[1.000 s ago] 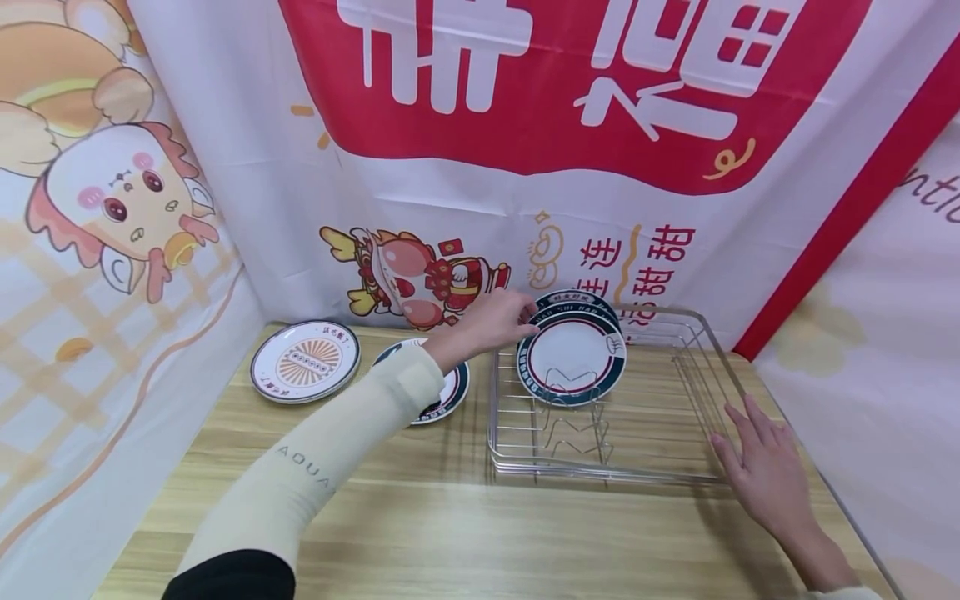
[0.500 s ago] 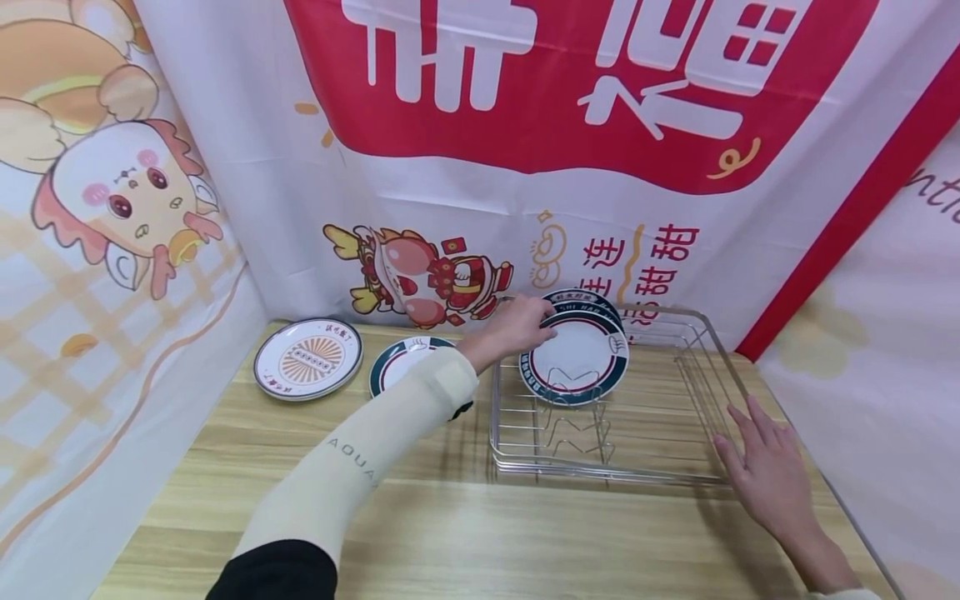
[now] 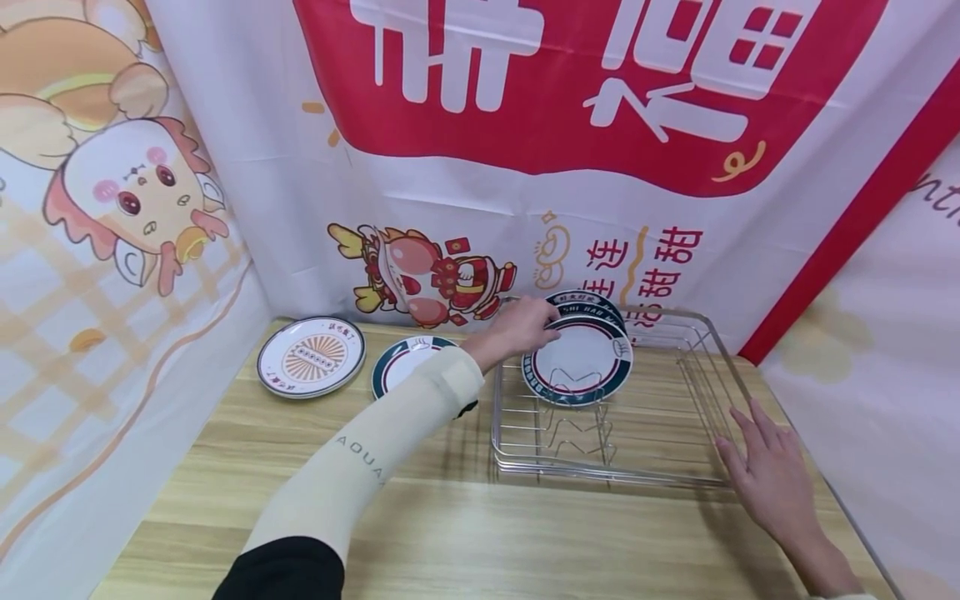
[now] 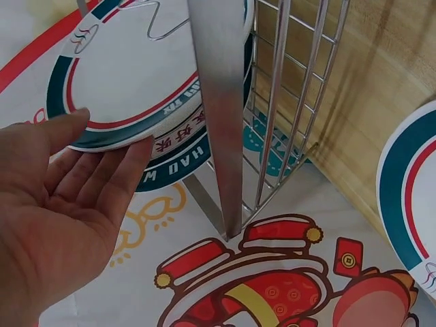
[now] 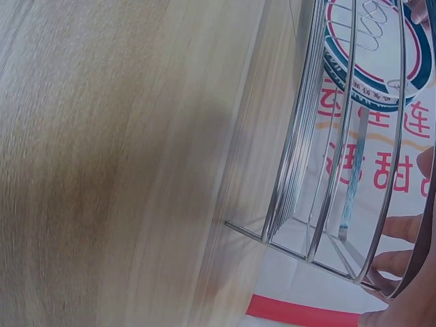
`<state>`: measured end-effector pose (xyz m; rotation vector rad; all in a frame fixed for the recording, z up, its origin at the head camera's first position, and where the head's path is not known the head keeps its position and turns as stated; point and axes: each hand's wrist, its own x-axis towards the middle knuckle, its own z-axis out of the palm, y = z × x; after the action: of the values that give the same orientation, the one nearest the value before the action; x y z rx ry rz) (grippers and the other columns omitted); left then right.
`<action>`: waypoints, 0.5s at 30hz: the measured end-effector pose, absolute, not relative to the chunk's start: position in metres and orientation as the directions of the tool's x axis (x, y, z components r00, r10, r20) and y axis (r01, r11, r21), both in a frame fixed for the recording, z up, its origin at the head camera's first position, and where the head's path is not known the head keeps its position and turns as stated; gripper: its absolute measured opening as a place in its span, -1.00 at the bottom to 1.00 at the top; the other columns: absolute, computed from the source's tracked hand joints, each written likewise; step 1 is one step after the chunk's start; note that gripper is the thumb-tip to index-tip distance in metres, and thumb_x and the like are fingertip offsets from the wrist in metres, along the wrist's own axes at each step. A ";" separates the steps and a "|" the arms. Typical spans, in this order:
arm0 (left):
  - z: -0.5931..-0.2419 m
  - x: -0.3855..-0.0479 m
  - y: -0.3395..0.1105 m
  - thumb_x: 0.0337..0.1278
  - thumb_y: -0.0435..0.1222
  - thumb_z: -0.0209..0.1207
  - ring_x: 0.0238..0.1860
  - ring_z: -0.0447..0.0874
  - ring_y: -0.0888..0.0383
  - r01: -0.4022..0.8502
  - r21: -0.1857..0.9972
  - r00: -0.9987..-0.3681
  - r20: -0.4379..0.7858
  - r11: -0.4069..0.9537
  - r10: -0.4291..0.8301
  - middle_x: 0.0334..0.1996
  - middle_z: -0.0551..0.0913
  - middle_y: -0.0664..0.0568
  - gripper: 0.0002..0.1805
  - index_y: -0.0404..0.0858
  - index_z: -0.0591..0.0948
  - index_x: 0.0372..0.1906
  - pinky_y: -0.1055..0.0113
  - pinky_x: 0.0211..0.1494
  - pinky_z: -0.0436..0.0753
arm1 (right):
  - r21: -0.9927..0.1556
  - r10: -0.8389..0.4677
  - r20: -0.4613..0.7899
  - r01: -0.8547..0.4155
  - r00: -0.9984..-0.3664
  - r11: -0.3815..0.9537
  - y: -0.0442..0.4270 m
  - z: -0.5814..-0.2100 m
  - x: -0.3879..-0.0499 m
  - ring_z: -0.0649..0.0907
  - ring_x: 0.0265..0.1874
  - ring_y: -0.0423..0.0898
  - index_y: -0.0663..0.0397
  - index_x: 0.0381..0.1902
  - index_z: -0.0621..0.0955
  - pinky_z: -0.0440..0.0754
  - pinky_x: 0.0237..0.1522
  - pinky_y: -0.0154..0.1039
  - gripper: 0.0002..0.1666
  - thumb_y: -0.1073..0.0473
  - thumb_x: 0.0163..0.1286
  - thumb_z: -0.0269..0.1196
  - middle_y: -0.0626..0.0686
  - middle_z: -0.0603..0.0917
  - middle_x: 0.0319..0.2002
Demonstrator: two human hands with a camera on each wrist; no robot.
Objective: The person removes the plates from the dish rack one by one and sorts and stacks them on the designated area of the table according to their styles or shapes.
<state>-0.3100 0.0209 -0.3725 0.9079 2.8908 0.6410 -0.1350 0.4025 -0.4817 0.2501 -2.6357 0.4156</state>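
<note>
My left hand (image 3: 521,327) has shifted rightward; its grip, nearly closed, pinches the smooth white round plate (image 3: 590,350) with a green-and-red rim, standing tilted in the silvery wire rack (image 3: 600,472), which I judge steadies it. My right hand (image 3: 776,471) curls over the rack's side rail (image 3: 725,356).

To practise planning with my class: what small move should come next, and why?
Probably the left hand should slightly loosen its pinch on the front plate, testing its balance: the plate's lower part sits inside the rack, and the right hand rests on that rack.
</note>
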 end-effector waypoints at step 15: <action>-0.381 -0.302 0.027 0.54 -0.23 0.24 -0.38 0.62 0.19 0.599 0.339 -0.775 0.017 0.726 0.632 -0.37 0.72 0.06 -0.83 -0.24 0.75 -0.11 0.37 -0.22 0.60 | -0.250 -0.105 0.463 -0.243 -0.880 0.937 0.404 -0.483 -0.136 0.35 0.39 0.51 0.44 0.36 0.46 0.09 0.47 0.39 -0.39 0.02 0.63 0.13 0.55 0.31 0.49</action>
<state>-0.3023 0.0273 -0.3815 1.0103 2.8255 0.5024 -0.1363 0.4038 -0.4831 0.2501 -2.6377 0.4184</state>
